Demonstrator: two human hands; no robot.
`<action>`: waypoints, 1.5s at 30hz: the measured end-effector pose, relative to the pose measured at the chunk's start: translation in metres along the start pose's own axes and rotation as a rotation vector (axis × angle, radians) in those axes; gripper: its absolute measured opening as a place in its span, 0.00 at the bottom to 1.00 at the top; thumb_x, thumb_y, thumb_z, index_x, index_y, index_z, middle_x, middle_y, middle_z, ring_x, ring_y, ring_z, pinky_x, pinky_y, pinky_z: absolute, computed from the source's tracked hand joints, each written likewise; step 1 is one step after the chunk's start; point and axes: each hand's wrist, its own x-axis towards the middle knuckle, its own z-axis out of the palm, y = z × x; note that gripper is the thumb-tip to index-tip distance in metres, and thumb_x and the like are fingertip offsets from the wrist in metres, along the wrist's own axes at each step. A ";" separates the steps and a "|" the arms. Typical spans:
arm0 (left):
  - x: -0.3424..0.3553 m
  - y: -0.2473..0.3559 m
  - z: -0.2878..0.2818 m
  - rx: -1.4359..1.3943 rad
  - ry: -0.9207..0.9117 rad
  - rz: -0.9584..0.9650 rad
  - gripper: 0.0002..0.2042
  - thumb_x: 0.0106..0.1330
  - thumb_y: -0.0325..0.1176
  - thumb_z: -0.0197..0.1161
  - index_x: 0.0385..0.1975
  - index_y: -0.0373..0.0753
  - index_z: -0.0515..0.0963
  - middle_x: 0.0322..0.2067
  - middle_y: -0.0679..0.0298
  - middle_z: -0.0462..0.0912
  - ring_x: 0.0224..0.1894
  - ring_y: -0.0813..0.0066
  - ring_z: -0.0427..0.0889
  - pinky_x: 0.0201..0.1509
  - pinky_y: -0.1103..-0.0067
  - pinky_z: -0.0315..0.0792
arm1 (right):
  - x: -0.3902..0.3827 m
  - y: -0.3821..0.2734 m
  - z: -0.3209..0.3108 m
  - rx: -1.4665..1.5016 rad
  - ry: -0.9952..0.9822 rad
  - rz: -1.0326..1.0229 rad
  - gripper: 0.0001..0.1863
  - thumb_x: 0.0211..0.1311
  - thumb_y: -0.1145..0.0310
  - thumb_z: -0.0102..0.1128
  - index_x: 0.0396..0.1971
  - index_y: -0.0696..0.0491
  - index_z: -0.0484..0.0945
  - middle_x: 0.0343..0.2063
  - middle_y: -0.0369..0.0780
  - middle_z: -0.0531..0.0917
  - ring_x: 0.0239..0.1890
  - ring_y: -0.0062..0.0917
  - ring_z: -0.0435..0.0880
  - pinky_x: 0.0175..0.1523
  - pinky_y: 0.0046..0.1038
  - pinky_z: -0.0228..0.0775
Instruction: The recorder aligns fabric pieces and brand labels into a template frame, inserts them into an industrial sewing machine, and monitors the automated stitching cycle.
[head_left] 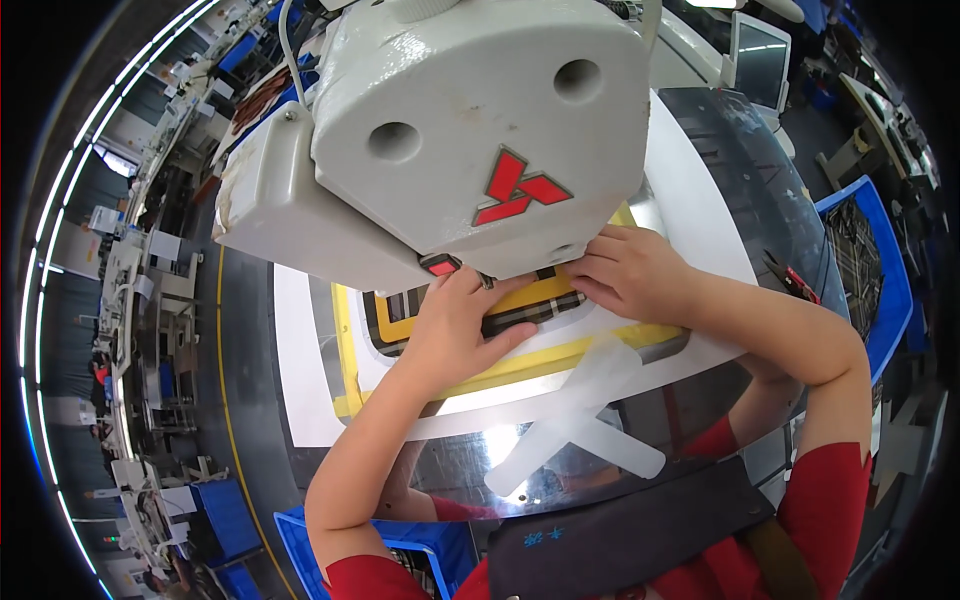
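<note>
Under the white head of a sewing machine [480,130] lies a clear template edged with yellow tape [500,368]. Set in it is a dark plaid fabric piece [545,312], with a yellow frame [400,328] over it. My left hand [455,330] rests on the frame and fabric, index finger stretched forward and thumb spread out. My right hand [635,272] is at the right end of the piece, its fingers bent and its thumb close to them, pinching at the fabric's edge. The machine head hides the needle area and the far part of the template.
White sheeting [305,375] lies under the template on a shiny metal table [450,470]. Crossed translucent strips [575,430] are at its front edge. Red-handled snips [800,285] lie at the right, beside a blue bin [890,290] of plaid pieces. Another blue bin [440,545] stands below the table.
</note>
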 end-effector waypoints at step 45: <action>-0.056 0.104 0.011 -0.058 -0.263 0.323 0.27 0.56 0.35 0.62 0.59 0.48 0.69 0.63 0.62 0.65 0.67 0.60 0.62 0.67 0.63 0.58 | -0.058 0.031 -0.087 -0.026 -0.237 0.479 0.31 0.47 0.58 0.69 0.53 0.57 0.76 0.62 0.42 0.68 0.63 0.36 0.67 0.66 0.34 0.57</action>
